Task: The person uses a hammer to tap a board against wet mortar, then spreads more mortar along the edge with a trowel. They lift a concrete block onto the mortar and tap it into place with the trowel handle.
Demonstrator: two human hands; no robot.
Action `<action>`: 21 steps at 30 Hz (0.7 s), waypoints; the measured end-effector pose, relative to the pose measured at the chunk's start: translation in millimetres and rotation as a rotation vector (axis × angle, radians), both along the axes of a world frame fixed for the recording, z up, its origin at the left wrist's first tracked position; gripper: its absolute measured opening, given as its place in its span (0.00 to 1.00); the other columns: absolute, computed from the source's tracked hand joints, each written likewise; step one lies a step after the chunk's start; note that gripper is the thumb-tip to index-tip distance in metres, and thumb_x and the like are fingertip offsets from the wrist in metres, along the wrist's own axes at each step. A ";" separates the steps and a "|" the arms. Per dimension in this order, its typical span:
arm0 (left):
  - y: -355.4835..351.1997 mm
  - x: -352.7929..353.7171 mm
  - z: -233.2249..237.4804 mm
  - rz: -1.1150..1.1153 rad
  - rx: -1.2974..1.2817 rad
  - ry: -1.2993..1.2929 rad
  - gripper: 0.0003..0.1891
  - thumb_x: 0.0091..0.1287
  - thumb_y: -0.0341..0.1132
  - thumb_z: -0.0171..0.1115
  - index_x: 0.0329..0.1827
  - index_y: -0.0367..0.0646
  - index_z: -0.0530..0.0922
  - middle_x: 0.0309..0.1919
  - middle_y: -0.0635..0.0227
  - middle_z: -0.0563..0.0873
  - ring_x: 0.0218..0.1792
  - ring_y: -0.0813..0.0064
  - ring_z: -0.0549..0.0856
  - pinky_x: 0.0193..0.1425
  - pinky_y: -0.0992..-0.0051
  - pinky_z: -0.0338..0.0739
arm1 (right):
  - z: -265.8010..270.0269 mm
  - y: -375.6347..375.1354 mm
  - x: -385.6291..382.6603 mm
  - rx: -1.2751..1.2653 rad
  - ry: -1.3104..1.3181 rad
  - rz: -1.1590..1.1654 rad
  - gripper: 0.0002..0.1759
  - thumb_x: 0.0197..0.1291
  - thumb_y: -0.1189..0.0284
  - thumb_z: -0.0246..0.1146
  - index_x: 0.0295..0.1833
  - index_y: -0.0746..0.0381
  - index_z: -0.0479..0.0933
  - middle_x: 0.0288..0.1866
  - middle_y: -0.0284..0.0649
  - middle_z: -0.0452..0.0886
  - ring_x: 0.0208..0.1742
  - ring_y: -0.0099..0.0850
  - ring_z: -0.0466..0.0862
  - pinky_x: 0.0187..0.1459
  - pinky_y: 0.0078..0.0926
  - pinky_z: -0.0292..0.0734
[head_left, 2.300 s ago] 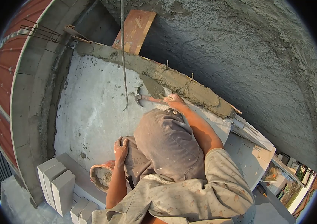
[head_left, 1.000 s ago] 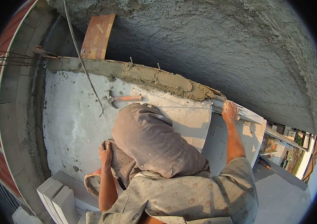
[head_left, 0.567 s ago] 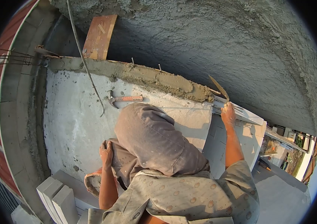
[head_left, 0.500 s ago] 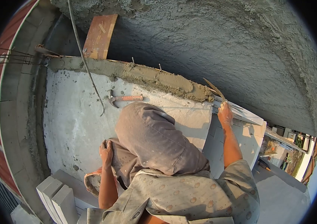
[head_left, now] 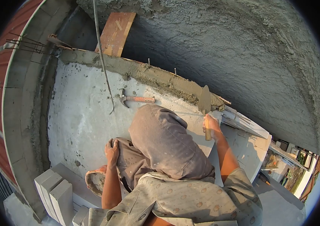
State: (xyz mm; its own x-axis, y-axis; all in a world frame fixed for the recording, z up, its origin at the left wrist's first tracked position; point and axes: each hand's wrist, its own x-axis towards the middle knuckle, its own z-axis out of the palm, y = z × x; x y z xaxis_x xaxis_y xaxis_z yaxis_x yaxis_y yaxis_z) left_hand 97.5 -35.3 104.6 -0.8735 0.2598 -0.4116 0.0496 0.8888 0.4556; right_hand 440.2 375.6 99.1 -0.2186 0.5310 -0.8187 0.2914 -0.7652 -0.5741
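Note:
My right hand is wrapped round the wooden handle of a pointed trowel. The trowel's blade lies over the right end of a band of wet mortar along the wall's edge. My left hand rests against my bent knee, its fingers spread a little over the brown trouser leg and holding nothing. In front of my knees, a claw hammer with an orange handle lies on the pale grey slab.
Pale blocks stand at the lower left, beside a mortar-stained bucket. A cable hangs down to the slab. Short metal rods poke up by the mortar. Behind rises a rough grey wall, with a brown board leaning there.
The trowel has swung from pointing out past the mortar's end to lying over it, as my right hand moved down and left. The view has shifted slightly; my left hand stays on the knee.

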 end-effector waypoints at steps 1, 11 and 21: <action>-1.6 1.1 1.3 0.006 -0.001 -0.003 0.30 0.69 0.53 0.60 0.64 0.37 0.78 0.58 0.41 0.81 0.62 0.44 0.78 0.67 0.57 0.70 | -0.8 -10.2 -22.5 -0.010 -0.002 0.033 0.24 0.69 0.51 0.60 0.51 0.63 0.74 0.27 0.39 0.76 0.20 0.28 0.77 0.20 0.28 0.72; 4.9 0.3 9.8 0.096 -0.031 -0.053 0.29 0.67 0.55 0.60 0.64 0.44 0.79 0.61 0.48 0.80 0.65 0.48 0.75 0.70 0.55 0.68 | 3.6 -12.4 -180.1 0.661 -0.084 0.779 0.20 0.67 0.58 0.56 0.37 0.67 0.77 0.22 0.39 0.78 0.19 0.31 0.78 0.25 0.32 0.74; 5.5 -1.8 5.9 0.117 -0.069 -0.036 0.27 0.66 0.55 0.61 0.62 0.48 0.81 0.60 0.55 0.81 0.64 0.51 0.76 0.68 0.55 0.69 | -17.8 -15.0 -307.1 0.153 -0.014 0.623 0.24 0.71 0.52 0.55 0.50 0.64 0.76 0.27 0.39 0.79 0.22 0.30 0.80 0.24 0.31 0.77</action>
